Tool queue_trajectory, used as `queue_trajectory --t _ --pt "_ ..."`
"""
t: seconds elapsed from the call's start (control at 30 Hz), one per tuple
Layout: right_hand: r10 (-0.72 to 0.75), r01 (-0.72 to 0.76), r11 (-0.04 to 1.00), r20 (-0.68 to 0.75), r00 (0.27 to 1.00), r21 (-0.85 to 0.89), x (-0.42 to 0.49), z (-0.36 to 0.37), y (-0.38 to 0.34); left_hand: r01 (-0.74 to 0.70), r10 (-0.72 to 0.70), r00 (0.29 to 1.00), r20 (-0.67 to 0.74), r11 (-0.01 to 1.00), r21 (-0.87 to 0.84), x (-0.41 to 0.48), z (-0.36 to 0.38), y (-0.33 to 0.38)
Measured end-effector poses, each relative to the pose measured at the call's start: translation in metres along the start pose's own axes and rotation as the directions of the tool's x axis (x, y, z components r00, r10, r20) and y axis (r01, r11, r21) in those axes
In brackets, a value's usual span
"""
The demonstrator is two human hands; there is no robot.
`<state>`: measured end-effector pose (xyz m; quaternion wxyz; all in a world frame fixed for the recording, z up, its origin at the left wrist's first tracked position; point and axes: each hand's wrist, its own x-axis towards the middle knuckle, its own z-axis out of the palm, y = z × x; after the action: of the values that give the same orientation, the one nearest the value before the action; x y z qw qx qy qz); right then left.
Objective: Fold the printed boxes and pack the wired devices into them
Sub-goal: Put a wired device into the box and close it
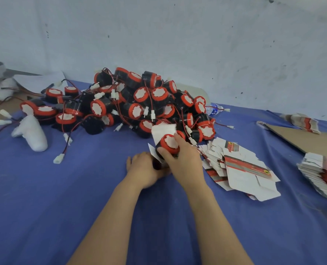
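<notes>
My right hand (183, 159) grips a round black device with a red rim and white face (170, 143). The device sits at the mouth of a printed box (162, 131) whose white flaps stand open above it. My left hand (146, 169) holds the lower part of that box from the left; the box body is mostly hidden between my hands. Behind them a big pile of the same wired devices (139, 100) lies on the blue cloth (63, 207). Flat printed box blanks (243, 169) are heaped just right of my right hand.
A second stack of flat blanks (321, 175) lies at the right edge, beside a brown cardboard sheet (300, 138). White foam pieces (32, 132) and loose white connectors on red-black wires lie at the left. A plastic water bottle (214, 109) rests behind the pile by the wall.
</notes>
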<state>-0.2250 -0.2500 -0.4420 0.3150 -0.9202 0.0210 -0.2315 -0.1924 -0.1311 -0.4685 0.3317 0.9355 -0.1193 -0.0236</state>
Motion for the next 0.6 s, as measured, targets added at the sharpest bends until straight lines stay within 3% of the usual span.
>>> queue_trajectory --t 0.13,0.33,0.4,0.47,0.5,0.53,0.6 --pt "-0.007 0.004 0.986 -0.020 1.000 -0.164 0.000 0.003 0.011 0.059 -0.057 0.996 -0.066 0.998 0.033 0.000 0.002 0.000" --pt "0.126 -0.127 0.988 -0.015 0.992 -0.093 -0.003 0.010 0.012 0.016 -0.018 0.999 -0.039 0.998 -0.053 -0.003 0.002 0.002" --pt "0.123 -0.123 0.989 -0.007 0.992 -0.087 -0.003 0.013 0.011 0.011 -0.010 1.000 0.004 0.967 -0.256 -0.003 -0.001 0.005" --pt "0.103 -0.106 0.981 -0.025 0.994 -0.162 -0.003 0.013 0.012 0.059 -0.050 0.998 0.033 0.806 -0.588 -0.004 -0.006 0.012" --pt "0.100 -0.106 0.978 -0.041 0.994 -0.178 -0.002 0.012 0.012 0.081 -0.095 0.995 0.017 0.733 -0.675 -0.005 -0.007 0.015" --pt "0.100 -0.105 0.979 -0.039 0.994 -0.177 -0.003 0.010 0.012 0.076 -0.127 0.992 -0.021 0.712 -0.698 -0.006 -0.006 0.018" --pt "0.083 -0.079 0.983 0.016 0.996 -0.168 -0.003 0.007 0.013 0.038 -0.144 0.981 -0.129 0.798 -0.601 -0.008 0.002 0.020"
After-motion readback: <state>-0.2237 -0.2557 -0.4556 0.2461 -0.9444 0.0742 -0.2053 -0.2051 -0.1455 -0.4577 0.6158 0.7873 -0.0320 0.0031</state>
